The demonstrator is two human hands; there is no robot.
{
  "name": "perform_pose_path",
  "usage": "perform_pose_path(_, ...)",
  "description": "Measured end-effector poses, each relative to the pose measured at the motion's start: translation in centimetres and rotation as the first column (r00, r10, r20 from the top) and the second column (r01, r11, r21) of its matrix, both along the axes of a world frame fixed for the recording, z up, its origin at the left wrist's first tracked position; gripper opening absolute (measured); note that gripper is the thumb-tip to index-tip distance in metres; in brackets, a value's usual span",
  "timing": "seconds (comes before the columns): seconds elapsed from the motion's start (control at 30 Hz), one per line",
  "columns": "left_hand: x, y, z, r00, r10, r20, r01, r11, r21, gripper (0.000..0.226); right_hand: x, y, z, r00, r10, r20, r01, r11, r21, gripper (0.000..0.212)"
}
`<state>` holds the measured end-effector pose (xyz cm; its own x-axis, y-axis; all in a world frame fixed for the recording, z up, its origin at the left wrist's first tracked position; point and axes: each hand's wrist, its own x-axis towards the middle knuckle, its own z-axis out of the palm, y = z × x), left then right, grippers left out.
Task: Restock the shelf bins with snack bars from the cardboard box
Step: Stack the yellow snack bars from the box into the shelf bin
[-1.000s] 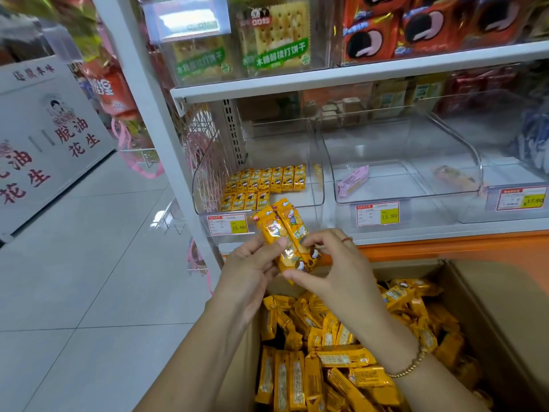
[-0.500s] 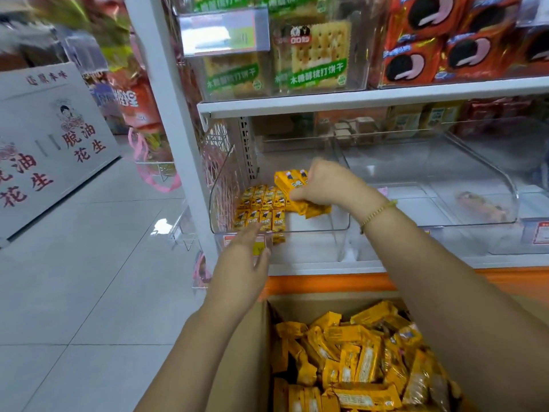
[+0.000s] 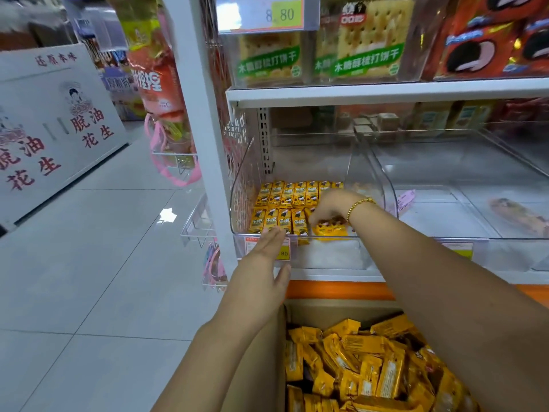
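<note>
View down from my head at a shop shelf, both my bare arms reaching forward from the bottom of the frame.

The white shelf unit [image 3: 386,92] fills the upper right, with cracker and biscuit packs on the tier above. An open cardboard box [image 3: 332,312] sits at the lower right, directly below the shelf. It is heaped with loose yellow snack bars [image 3: 365,370] lying at all angles.

At centre frame, on the lower tier, stands a clear plastic bin [image 3: 332,254]. Along its floor are two rows of bars [image 3: 285,203], neatly side by side. The back row runs most of the way across. The front row has about four bars at the left, and the bin floor shows to their right.

My right hand [image 3: 329,208] is inside the bin at its front right, palm down. Its fingers curl round a small bunch of bars [image 3: 331,228], which sit low beside the end of the front row. A gold bead bracelet [image 3: 359,203] is on that wrist.

My left hand [image 3: 261,269] is outside the bin, fingers straight and holding nothing. Its fingertips reach the bin's front lip, over the price tag [image 3: 283,248]; I cannot tell whether they touch it.

I judge the job to be at an early stage. Only part of one layer is laid, the bin walls rise well above it, and the box holds many more bars.
</note>
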<state>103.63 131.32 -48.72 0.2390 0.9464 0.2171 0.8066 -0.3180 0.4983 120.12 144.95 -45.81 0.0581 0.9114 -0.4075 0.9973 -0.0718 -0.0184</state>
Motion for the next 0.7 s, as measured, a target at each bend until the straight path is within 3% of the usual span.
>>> perform_pose_path(0.13,0.1,0.0,0.0,1.000,-0.005,-0.026,0.005,1.000,-0.003,0.059,0.2,0.4,-0.9,0.991,-0.070,-0.115,0.079,0.994,0.079,0.035)
perform_pose_path(0.27,0.5,-0.4,0.0,1.000,-0.006,-0.031,0.007,1.000,0.022,0.059,0.8,-0.3,-0.7,0.968,-0.056,-0.244,0.090,0.988,0.129,0.021)
perform_pose_path(0.4,1.1,-1.7,-0.3,0.989,-0.012,0.145,-0.009,0.989,0.148,0.028,1.4,-3.8,0.7,0.940,0.062,-0.336,0.092,0.901,0.424,0.023)
perform_pose_path(0.5,1.5,-2.3,-1.3,0.970,-0.066,0.235,0.061,0.998,0.032,0.014,2.1,-8.6,1.1,0.831,0.244,-0.499,0.095,0.823,0.561,0.029)
perform_pose_path(0.6,1.3,-2.8,-2.9,0.984,-0.137,0.117,0.152,0.979,-0.134,0.013,3.9,-12.9,-0.6,0.727,0.315,-0.610,0.095,0.834,0.544,0.025)
perform_pose_path(0.7,0.5,-3.4,-4.6,0.988,-0.152,-0.037,0.132,0.938,-0.321,0.025,6.1,-15.4,-5.1,0.763,0.276,-0.585,0.022,0.893,0.449,0.015)
